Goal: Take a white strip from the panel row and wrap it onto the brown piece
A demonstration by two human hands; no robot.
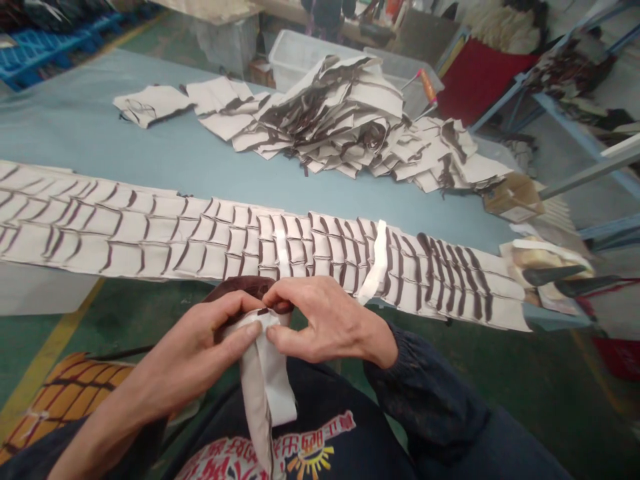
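My left hand (pixel 200 353) and my right hand (pixel 325 320) meet just below the table's front edge, both pinching the top of a cream fabric piece (pixel 267 387) with a dark brown trim (pixel 240 288). The piece hangs down over my lap. Right in front of my hands, a long row of overlapping cream pieces with brown edges (pixel 150 230) lies along the blue table (pixel 175 153). Two white strips (pixel 377 260) lie across that row near my right hand.
A big loose pile of the same pieces (pixel 340 117) sits at the table's far side, with clear plastic bins (pixel 300 57) behind it. Dark-bladed scissors (pixel 565 277) rest on a stack at the right end. A blue metal rack (pixel 590 143) stands to the right.
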